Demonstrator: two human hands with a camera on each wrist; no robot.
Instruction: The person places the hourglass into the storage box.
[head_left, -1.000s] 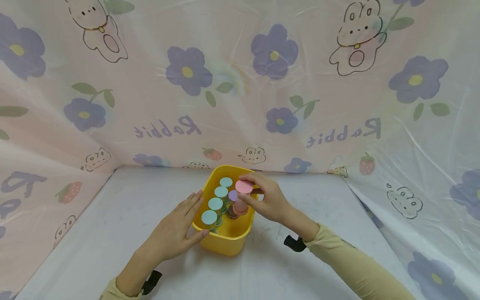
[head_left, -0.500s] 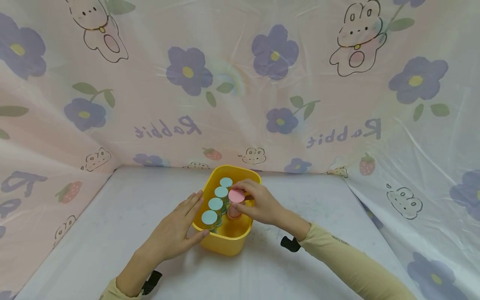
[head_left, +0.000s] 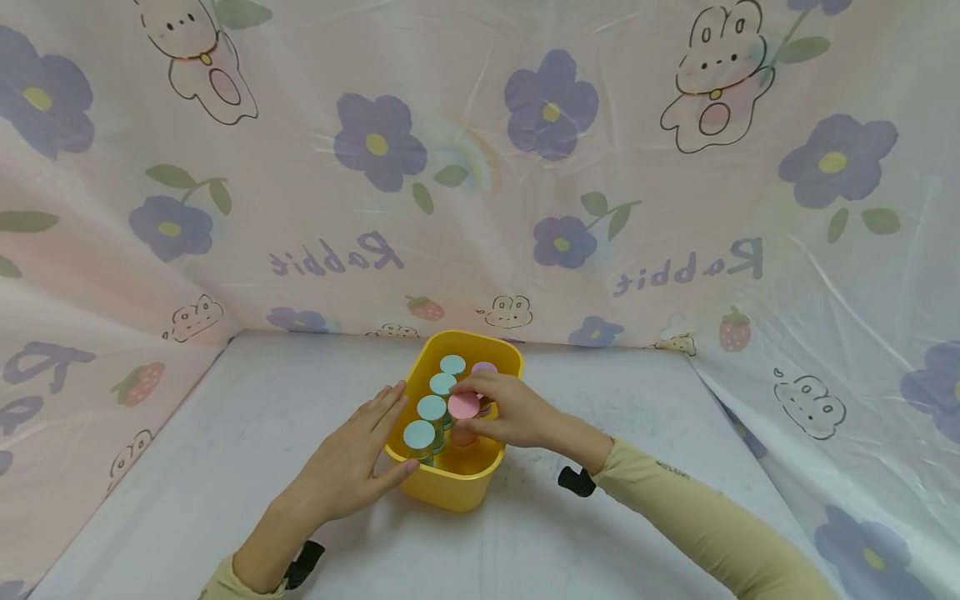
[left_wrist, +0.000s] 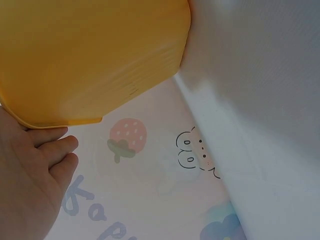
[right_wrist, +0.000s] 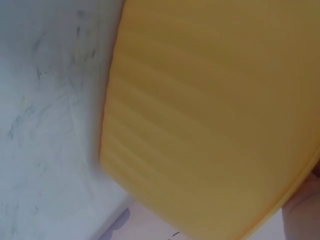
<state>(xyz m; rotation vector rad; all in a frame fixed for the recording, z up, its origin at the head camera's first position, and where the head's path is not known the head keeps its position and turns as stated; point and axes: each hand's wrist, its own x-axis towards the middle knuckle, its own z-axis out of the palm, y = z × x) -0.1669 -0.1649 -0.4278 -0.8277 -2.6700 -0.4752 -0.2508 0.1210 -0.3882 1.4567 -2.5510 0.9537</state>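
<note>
A yellow plastic bin (head_left: 459, 492) stands on the table, with several small jars inside. Pale blue lids (head_left: 431, 408) top a row of jars along its left side. My right hand (head_left: 517, 410) reaches over the right rim and pinches a pink-lidded jar (head_left: 463, 406) between thumb and fingers, inside the bin beside that row. Behind it shows a purple lid (head_left: 484, 367), partly covered by the hand. My left hand (head_left: 337, 462) lies along the bin's left rim with fingers extended. In the left wrist view, its fingers (left_wrist: 57, 150) touch the rim from outside.
A white cloth covers the table (head_left: 637, 517). A printed curtain (head_left: 465, 208) with flowers and rabbits rises behind and at both sides, close behind the bin's far end. The right wrist view is mostly filled by the bin's ribbed outer wall (right_wrist: 200, 110).
My right hand has carried the pink-lidded jar left and toward me, down beside the blue-lidded row. The purple lid now shows behind the hand. My left hand has stayed put.
</note>
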